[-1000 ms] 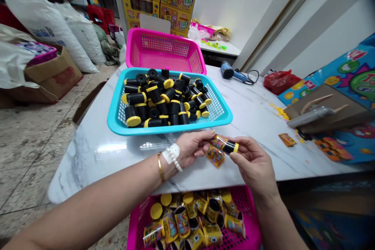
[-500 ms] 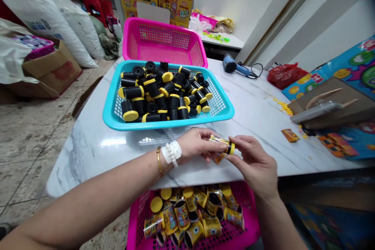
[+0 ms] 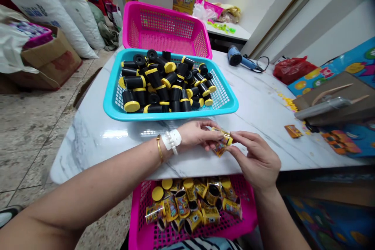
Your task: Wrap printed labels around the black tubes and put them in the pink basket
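Note:
My left hand (image 3: 197,134) is closed around a printed yellow wrapper sleeve (image 3: 219,148) above the front of the table. Inside the sleeve is a small black cup, mostly hidden, with a yellow lid (image 3: 230,139) at its right end. Thumb and fingers of my right hand (image 3: 259,158) pinch the cup at this lid. Behind my hands, a turquoise basket (image 3: 175,116) holds several black cups (image 3: 155,82) with yellow lids and no wrappers. Below the table edge, a pink basket (image 3: 136,218) holds several wrapped cups (image 3: 183,203).
Another pink basket (image 3: 166,43) stands behind the turquoise one. On the marble-patterned table (image 3: 96,156) lie a blue heat gun (image 3: 240,58), a red plastic bag (image 3: 293,69) and a small stack of wrappers (image 3: 293,131). A cardboard box (image 3: 325,97) stands at the right.
The wrapper sleeve has slid further over the cup, covering most of the black band beside the lid. The view has tilted slightly down; both hands keep their hold.

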Motion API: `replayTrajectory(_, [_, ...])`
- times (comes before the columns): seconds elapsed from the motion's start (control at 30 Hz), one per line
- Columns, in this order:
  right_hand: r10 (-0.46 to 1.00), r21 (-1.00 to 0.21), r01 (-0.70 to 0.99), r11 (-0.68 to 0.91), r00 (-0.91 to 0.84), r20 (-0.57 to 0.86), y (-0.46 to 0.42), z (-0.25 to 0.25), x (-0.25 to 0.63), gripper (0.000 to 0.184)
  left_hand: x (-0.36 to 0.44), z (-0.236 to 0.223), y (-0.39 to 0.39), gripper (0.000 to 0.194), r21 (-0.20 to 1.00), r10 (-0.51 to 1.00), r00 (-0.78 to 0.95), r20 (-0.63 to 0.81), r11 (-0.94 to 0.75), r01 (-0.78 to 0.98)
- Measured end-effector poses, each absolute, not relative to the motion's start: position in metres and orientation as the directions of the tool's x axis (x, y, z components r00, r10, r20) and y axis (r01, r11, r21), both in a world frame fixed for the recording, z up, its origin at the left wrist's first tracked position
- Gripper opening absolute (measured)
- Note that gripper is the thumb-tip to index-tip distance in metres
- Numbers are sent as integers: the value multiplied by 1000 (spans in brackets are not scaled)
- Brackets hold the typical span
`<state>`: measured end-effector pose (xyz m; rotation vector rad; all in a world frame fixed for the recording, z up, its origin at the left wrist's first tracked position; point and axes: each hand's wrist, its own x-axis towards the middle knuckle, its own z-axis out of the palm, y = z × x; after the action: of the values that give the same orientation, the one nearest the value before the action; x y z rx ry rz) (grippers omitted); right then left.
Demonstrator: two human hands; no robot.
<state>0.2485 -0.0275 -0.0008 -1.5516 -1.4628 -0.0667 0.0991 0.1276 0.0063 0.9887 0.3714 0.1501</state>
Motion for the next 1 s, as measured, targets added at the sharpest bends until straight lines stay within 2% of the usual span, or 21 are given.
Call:
replayTrajectory(0.13, [735,-672,722,165,364,571,-30,-7,241,38,103,2,121,28,901,324,937,-131,432,-24])
replayTrajectory(0.3, [713,-785,615,75,517,473,-30,-10,228,31,102,5,116,20,955,384,916,-114,298,-6])
replayTrajectory(0.43, [742,-848,529,33,555,376,-33,-6,225,25,100,9,115,18,951,347,932,-101,310,-13])
replayTrajectory(0.5, [739,-775,627,77,486,466,-35,-5,227,32,99,9,116,23,934,308,944,-118,358,0])
replayTrajectory(0.6, [677,-472,856,212,220,702,-36,-5,232,53,100,6,118,41,899,180,969,-169,432,77])
replayTrajectory(0.67, [643,-353,897,268,106,759,-33,-7,234,57,101,3,119,49,895,156,974,-166,438,83])
replayTrajectory(0.7, [642,-366,889,275,113,758,-31,-9,234,56,101,1,119,50,904,176,971,-160,422,72])
replayTrajectory(0.77, [666,-500,830,248,229,710,-28,-13,232,48,101,-1,119,51,931,236,960,-148,362,54])
replayTrajectory(0.83, [718,-675,716,180,374,588,-26,-16,229,39,100,0,119,50,955,274,950,-147,288,65])
replayTrajectory(0.9, [762,-801,589,105,470,445,-26,-17,228,32,99,4,119,51,973,284,948,-140,218,79])
replayTrajectory(1.0, [775,-868,487,97,510,373,-25,-16,230,27,97,11,120,59,978,268,950,-162,174,117])
